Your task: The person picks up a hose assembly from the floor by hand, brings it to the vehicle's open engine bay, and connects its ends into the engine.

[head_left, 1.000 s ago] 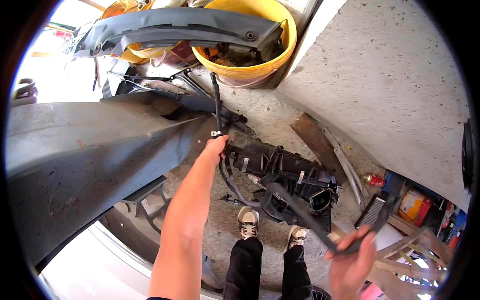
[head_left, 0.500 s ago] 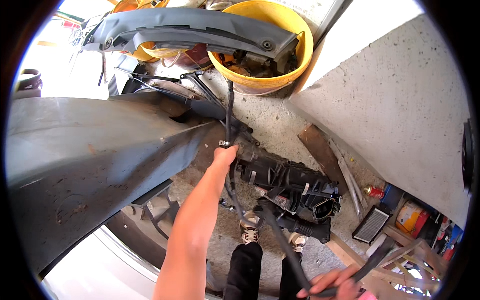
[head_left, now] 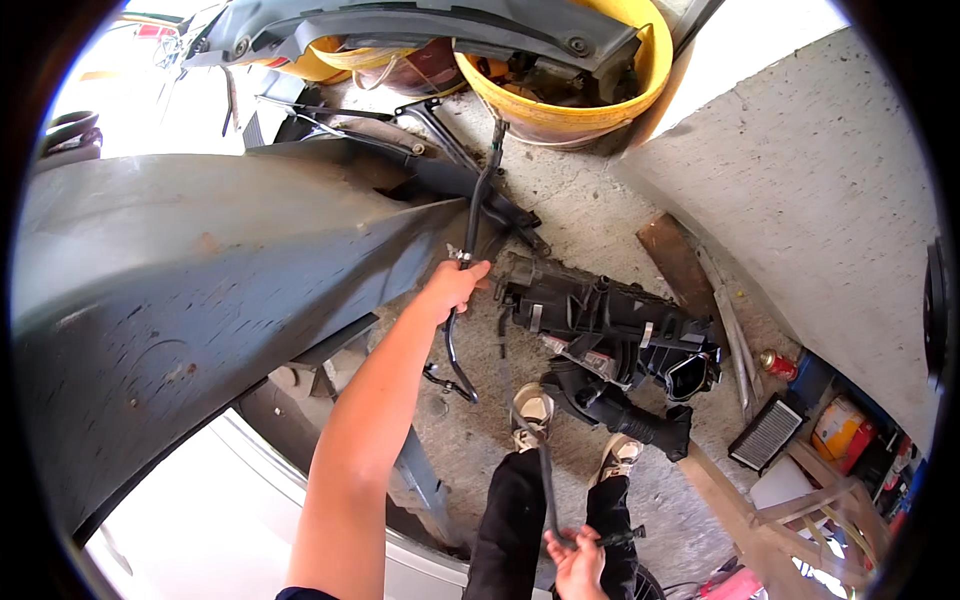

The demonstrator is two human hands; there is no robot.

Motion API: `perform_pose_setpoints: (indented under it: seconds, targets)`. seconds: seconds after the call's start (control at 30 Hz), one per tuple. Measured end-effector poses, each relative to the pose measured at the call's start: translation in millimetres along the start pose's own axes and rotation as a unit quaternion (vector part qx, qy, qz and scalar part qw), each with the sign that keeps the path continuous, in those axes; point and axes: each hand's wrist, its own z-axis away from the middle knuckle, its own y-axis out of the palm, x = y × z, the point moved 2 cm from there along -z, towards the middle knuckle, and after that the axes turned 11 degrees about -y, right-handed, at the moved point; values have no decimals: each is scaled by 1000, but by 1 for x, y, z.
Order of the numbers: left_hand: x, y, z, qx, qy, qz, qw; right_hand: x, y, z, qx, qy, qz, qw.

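My left hand [head_left: 458, 286] is closed around a black hose [head_left: 478, 208] with a metal clamp just above the fingers. The hose stands roughly upright, and a bent length hangs below the fist, ending in a small fitting. Near the lower edge, my right hand [head_left: 577, 566] grips the elbowed end of a thin dark hose [head_left: 546, 480], which runs down past my shoes. Whether the two lengths join behind my left hand, I cannot tell. Right of the left hand, a black plastic car part with a ribbed duct [head_left: 610, 325] lies on the concrete floor.
To the left is a large grey-blue car body panel [head_left: 200, 260]. Yellow buckets [head_left: 560, 118] stand at the far side under a long grey plastic trim [head_left: 420, 35]. A concrete block [head_left: 790, 190], wood pieces [head_left: 680, 265], a red can [head_left: 778, 365] and a small radiator [head_left: 766, 434] are on the right.
My right hand has moved left toward my legs with its hose end. My left hand, still on its hose, is slightly higher. The view has shifted, so the surroundings sit further right.
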Motion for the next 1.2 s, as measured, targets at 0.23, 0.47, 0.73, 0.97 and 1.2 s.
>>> perform_pose_setpoints:
  seconds: [0.23,0.47,0.73,0.97,1.2]
  targets:
    - [-37,4,105,141,11,51,989,14,-53,-136,-22,-23,35,999]
    - [-40,27,248,340,84,138,927,93,-42,-128,59,-50,67,995]
    - [19,102,486,470,230,275,806,103,-100,-59,255,112,96,956]
    - [163,134,763,374,392,338,770,165,-123,238,594,225,208,744]
    - [317,220,991,128,481,374,782,181,-226,339,638,256,385,616]
